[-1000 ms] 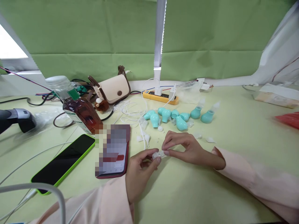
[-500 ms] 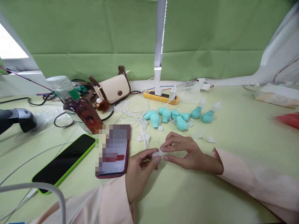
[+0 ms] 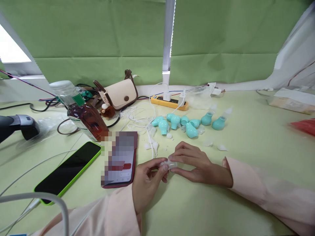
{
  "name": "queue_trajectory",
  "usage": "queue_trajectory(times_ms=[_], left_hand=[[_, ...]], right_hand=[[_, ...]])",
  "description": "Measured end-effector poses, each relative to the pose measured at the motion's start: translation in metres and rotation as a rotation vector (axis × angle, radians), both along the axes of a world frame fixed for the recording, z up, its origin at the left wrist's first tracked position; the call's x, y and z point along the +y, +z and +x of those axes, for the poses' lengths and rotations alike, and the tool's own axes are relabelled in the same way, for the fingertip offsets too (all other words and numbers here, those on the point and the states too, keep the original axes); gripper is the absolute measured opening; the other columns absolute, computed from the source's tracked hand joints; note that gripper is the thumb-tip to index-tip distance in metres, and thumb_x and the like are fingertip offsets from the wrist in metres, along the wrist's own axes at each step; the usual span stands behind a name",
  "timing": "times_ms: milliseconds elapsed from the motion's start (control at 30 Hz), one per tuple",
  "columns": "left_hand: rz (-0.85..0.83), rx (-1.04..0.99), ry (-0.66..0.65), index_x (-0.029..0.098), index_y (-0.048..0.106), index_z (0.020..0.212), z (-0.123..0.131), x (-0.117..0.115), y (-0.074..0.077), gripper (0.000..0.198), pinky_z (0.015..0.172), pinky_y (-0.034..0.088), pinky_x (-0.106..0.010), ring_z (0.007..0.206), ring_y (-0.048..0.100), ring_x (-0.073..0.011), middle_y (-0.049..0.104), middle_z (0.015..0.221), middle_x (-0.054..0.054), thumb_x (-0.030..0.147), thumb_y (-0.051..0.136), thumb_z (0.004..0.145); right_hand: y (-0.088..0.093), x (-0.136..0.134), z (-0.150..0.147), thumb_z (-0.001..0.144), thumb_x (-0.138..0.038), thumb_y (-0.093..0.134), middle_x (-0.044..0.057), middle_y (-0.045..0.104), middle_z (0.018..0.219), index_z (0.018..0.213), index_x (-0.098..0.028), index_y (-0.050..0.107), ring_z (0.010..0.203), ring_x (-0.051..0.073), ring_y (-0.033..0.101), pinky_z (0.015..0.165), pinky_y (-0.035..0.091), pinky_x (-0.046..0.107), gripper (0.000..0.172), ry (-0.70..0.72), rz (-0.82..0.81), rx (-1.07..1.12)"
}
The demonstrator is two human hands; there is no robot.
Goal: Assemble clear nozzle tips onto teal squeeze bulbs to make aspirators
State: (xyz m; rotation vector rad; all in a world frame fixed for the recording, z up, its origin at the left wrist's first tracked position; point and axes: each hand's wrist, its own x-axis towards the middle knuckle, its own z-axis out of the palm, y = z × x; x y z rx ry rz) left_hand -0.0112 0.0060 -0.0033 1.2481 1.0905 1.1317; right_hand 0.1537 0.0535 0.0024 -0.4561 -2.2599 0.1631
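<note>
A small clear plastic tube piece is held in the air between my two hands, above the table. My left hand pinches its left end between thumb and forefinger. The fingertips of my right hand grip the other end from above and below. Beyond the hands lie several teal rubber bulbs in a cluster. To the right of them, two teal bulbs carry translucent pointed tips. Loose translucent tips are scattered on the table, some left of the cluster.
On the left are a red-cased phone, a green-cased phone and a tilted bottle of brown liquid. Behind are a cream handbag, a yellow power strip and white cables. A red packet lies far right.
My right hand's fingers have shifted slightly down and changed their angle on the tube piece, so more of it shows. My left hand stays nearly in place.
</note>
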Motion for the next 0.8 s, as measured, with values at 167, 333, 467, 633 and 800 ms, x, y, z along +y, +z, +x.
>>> queue_trajectory(times_ms=[167, 333, 467, 633, 800], left_hand=[[0.012, 0.030, -0.004, 0.009, 0.060, 0.086, -0.0006, 0.0004, -0.0007, 0.022, 0.052, 0.045, -0.022, 0.050, 0.050, -0.0088, 0.057, 0.061, -0.002, 0.026, 0.056, 0.073], [0.021, 0.037, -0.019, 0.009, 0.061, 0.085, -0.0006, -0.0003, -0.0013, 0.022, 0.052, 0.046, -0.021, 0.051, 0.051, -0.0092, 0.058, 0.062, -0.003, 0.026, 0.056, 0.072], [0.024, 0.047, -0.021, 0.009, 0.061, 0.087, -0.0011, -0.0003, -0.0023, 0.023, 0.050, 0.045, -0.021, 0.050, 0.049, -0.0088, 0.057, 0.063, -0.003, 0.027, 0.056, 0.072], [0.035, 0.061, -0.035, 0.011, 0.061, 0.086, -0.0012, -0.0005, -0.0048, 0.022, 0.046, 0.042, -0.020, 0.048, 0.045, -0.0077, 0.052, 0.059, 0.000, 0.027, 0.055, 0.073], [0.018, 0.050, -0.001, 0.010, 0.061, 0.086, -0.0001, -0.0016, -0.0032, 0.023, 0.046, 0.042, -0.020, 0.048, 0.046, -0.0078, 0.053, 0.058, -0.001, 0.027, 0.056, 0.072]], right_hand=[[0.0008, -0.0042, -0.0007, 0.072, -0.019, 0.057, 0.004, 0.059, 0.074, 0.093, -0.016, 0.052, 0.071, 0.013, 0.049, 0.061, 0.046, 0.028, 0.022, -0.026, -0.093, -0.007], [-0.0012, -0.0031, -0.0015, 0.071, -0.020, 0.058, 0.004, 0.058, 0.074, 0.093, -0.015, 0.053, 0.072, 0.013, 0.049, 0.061, 0.046, 0.027, 0.023, 0.000, -0.067, -0.001], [-0.0035, 0.0005, 0.0003, 0.069, -0.017, 0.059, 0.005, 0.058, 0.077, 0.094, -0.015, 0.053, 0.073, 0.013, 0.047, 0.060, 0.046, 0.027, 0.025, 0.015, 0.031, -0.024], [-0.0025, 0.0008, 0.0027, 0.071, -0.018, 0.058, 0.005, 0.059, 0.077, 0.097, -0.017, 0.051, 0.071, 0.013, 0.046, 0.058, 0.045, 0.028, 0.028, 0.005, 0.123, -0.081], [-0.0029, -0.0030, -0.0011, 0.071, -0.018, 0.057, 0.004, 0.059, 0.074, 0.098, -0.017, 0.052, 0.072, 0.013, 0.049, 0.060, 0.046, 0.027, 0.027, -0.045, 0.013, -0.024]])
